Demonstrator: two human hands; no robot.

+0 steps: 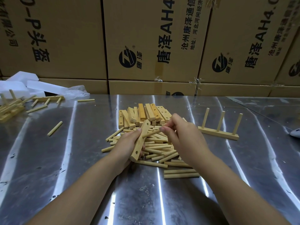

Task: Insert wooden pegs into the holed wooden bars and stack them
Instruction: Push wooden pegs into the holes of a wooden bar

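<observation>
My left hand point(125, 143) grips a holed wooden bar point(140, 140), held tilted above a heap of loose pegs point(159, 148). My right hand point(177, 130) pinches one wooden peg point(151, 133), whose tip meets the middle of the bar. Behind the heap lies a pile of several plain bars point(144, 115). To the right a finished bar with three upright pegs point(219, 132) stands on the metal table point(81, 159). More finished bars point(9, 106) lie stacked at the far left edge.
Stray pegs point(54, 128) lie on the left of the table. White foam blocks point(21, 83) and a plastic bag sit at the back left. Cardboard boxes point(154, 43) wall off the back. A pale object point(295, 133) pokes in at the right edge.
</observation>
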